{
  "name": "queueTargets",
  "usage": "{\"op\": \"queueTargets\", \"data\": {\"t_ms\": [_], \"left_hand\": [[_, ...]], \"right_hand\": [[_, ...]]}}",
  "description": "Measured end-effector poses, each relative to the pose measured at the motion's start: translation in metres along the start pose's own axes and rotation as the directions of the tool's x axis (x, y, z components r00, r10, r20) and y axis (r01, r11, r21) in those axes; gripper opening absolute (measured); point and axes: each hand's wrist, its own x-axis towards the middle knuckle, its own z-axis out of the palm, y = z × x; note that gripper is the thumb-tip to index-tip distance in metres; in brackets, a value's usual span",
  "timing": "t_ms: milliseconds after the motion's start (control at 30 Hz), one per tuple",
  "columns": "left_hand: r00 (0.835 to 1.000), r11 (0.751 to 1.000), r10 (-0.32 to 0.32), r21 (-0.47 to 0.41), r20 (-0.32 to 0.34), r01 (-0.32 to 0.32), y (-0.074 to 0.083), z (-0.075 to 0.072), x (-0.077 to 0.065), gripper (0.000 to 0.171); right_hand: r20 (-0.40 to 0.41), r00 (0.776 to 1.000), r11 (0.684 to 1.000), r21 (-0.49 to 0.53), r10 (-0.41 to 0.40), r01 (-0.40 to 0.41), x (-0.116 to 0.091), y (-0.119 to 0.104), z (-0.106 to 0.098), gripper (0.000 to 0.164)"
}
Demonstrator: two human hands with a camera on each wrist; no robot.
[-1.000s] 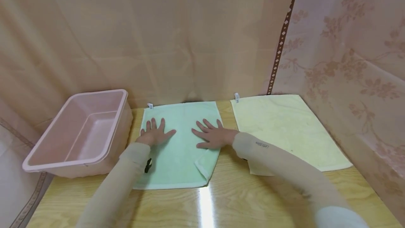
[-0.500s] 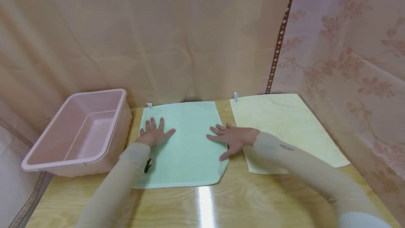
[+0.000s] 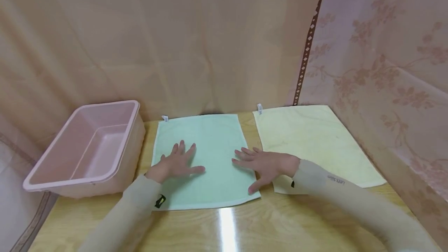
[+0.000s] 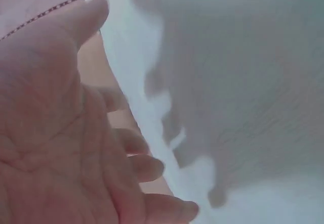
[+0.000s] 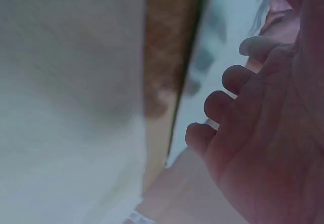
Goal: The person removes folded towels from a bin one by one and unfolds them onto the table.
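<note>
A mint-green towel (image 3: 217, 139) lies flat on the wooden table, its white label at the far left corner. Over its left part my left hand (image 3: 176, 164) has its fingers spread; in the left wrist view a shadow of the fingers falls on the cloth, and the palm appears raised off it. My right hand (image 3: 264, 165) reaches over the towel's right edge with straight, spread fingers and grips nothing. Between the two cloths a strip of bare table (image 5: 159, 113) shows in the right wrist view. Partly beneath the right forearm is a pale yellow towel (image 3: 301, 131), spread flat.
To the left stands a pink plastic basin (image 3: 130, 158), nothing visible inside it. Beige curtains (image 3: 175, 42) hang right behind the table (image 3: 189, 228), and a flowered cloth (image 3: 392, 77) borders the right side.
The green towel's near right corner, folded over earlier, now lies flat. My right hand has moved right and toward me. My left hand has shifted nearer and slightly right.
</note>
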Motion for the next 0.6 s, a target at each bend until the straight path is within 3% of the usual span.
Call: {"op": "queueTargets", "data": {"t_ms": [267,433,600], "left_hand": [[0.999,1.000,-0.013,0.008,0.038,0.013,0.001,0.012,-0.019,0.120],[1.000,1.000,-0.004,-0.001,0.018,0.004,-0.004,0.015,-0.021,0.123],[1.000,1.000,-0.002,0.001,0.008,0.002,-0.004,0.018,-0.017,0.125]], "right_hand": [[0.008,0.998,0.995,0.084,0.058,-0.059,-0.013,0.005,0.020,0.107],[-0.017,0.998,0.995,0.080,0.057,-0.056,-0.015,0.008,0.025,0.112],[-0.017,0.993,0.990,0.080,0.117,-0.115,-0.017,0.005,0.025,0.117]]}}
